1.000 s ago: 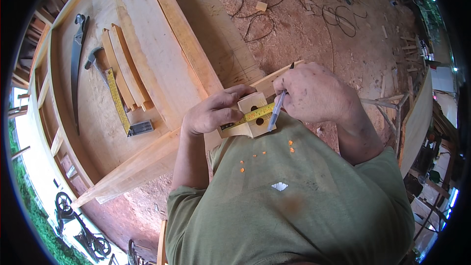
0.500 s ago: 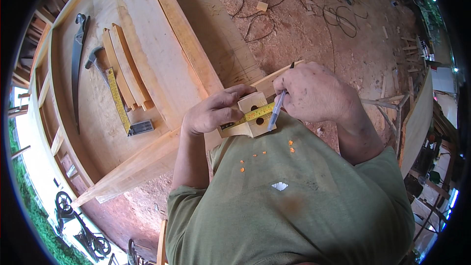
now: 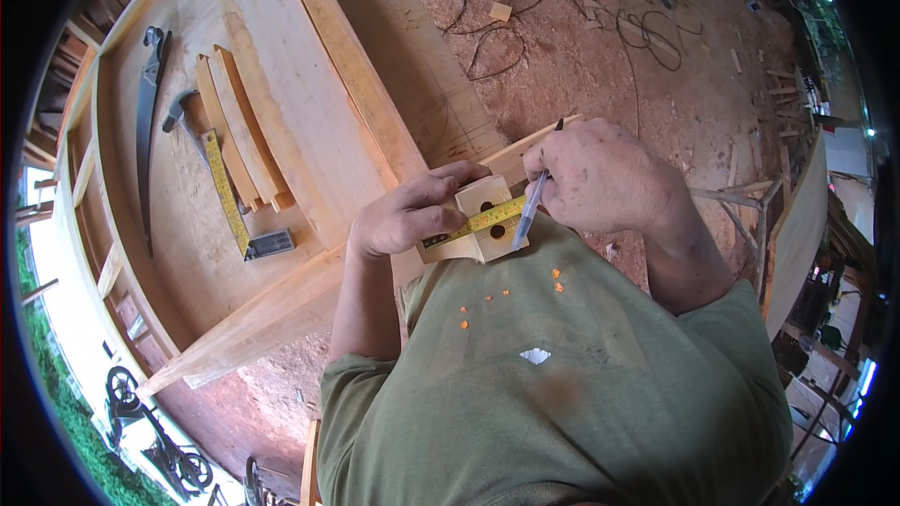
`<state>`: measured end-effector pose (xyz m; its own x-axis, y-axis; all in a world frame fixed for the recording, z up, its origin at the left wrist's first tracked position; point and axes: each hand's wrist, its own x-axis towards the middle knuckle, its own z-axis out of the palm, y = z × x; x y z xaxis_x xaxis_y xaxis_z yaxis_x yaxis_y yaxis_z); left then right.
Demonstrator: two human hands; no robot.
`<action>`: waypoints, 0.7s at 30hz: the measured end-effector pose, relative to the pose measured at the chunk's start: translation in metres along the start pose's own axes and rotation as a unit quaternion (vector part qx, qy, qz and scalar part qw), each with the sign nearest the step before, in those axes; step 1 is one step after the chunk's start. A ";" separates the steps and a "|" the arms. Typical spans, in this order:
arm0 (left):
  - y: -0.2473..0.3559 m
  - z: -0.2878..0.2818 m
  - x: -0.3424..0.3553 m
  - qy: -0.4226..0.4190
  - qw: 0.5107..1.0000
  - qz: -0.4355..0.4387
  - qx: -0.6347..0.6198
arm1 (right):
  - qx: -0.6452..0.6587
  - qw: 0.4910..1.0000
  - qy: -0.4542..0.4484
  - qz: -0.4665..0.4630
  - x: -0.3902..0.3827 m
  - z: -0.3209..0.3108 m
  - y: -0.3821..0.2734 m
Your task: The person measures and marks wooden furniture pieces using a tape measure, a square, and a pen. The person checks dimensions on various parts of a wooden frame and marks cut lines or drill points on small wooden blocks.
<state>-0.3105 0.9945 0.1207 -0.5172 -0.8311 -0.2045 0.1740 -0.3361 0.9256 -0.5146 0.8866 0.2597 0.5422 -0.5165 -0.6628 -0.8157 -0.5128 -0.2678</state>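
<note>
My left hand [image 3: 408, 215] is closed around the edge of a pale wooden block [image 3: 474, 197] with two dark round holes. Its thumb presses a yellow measuring tape [image 3: 483, 219] flat across the block, between the holes. In my right hand [image 3: 609, 178] is a clear-barrelled pen [image 3: 530, 209], pinched between thumb and fingers. The pen slants down over the block's right side, by the tape's end. Whether its tip touches the wood, I cannot tell. Part of the block is hidden under my left fingers.
On the large wooden panel [image 3: 323, 112] at left lie a handsaw [image 3: 150, 131], a hammer [image 3: 185, 117], two wooden strips [image 3: 246, 131] and a try square [image 3: 228, 197]. Cables [image 3: 647, 37] and wood scraps lie on the dirt floor. A wooden stand [image 3: 750, 206] is at right.
</note>
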 end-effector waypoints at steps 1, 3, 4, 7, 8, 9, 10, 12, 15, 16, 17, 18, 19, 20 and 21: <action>-0.001 0.000 0.000 0.000 1.000 0.001 -0.001 | 0.001 1.000 0.002 0.000 0.000 0.001 0.001; 0.000 0.000 0.000 -0.001 1.000 0.001 -0.002 | -0.007 1.000 0.001 -0.002 0.001 0.001 0.002; 0.001 0.001 0.000 -0.002 1.000 0.000 -0.004 | -0.015 1.000 0.000 -0.004 0.001 0.001 0.002; 0.002 0.001 0.000 0.000 1.000 0.000 -0.009 | -0.022 1.000 0.003 -0.015 0.001 0.001 0.002; 0.002 0.001 0.000 0.000 1.000 -0.001 -0.011 | -0.022 1.000 0.003 -0.015 0.001 0.000 0.002; 0.002 0.001 0.000 -0.003 1.000 0.000 -0.007 | -0.023 1.000 -0.001 -0.013 0.001 0.000 0.001; 0.001 0.000 0.000 -0.005 1.000 0.000 -0.005 | -0.024 1.000 -0.005 -0.011 0.001 -0.001 0.001; -0.001 -0.001 0.001 -0.012 1.000 0.005 -0.004 | -0.015 1.000 0.010 -0.019 0.001 0.002 0.003; -0.004 -0.001 0.002 -0.012 1.000 0.010 -0.003 | -0.006 0.999 0.026 -0.030 0.001 0.005 0.005; -0.004 0.000 0.001 -0.011 1.000 0.011 -0.003 | -0.007 0.999 0.026 -0.033 0.001 0.005 0.005; -0.004 0.000 0.001 -0.009 1.000 0.012 -0.003 | -0.007 0.999 0.026 -0.033 0.001 0.005 0.005; -0.004 0.000 0.002 -0.012 1.000 0.011 -0.004 | -0.007 0.999 0.025 -0.030 0.001 0.005 0.005; -0.004 0.000 0.001 -0.014 1.000 0.011 -0.005 | -0.008 0.999 0.024 -0.026 0.001 0.005 0.005; -0.004 0.000 0.001 -0.015 1.000 0.011 -0.005 | -0.008 0.999 0.025 -0.027 0.001 0.005 0.005; -0.003 -0.001 0.001 -0.012 1.000 0.009 -0.001 | -0.012 0.999 0.022 -0.023 0.001 0.004 0.005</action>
<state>-0.3112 0.9946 0.1172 -0.5338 -0.8261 -0.1806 0.1851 -0.3225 0.9283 -0.5184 0.8866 0.2546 0.5883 -0.5217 -0.6178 -0.7846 -0.5533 -0.2799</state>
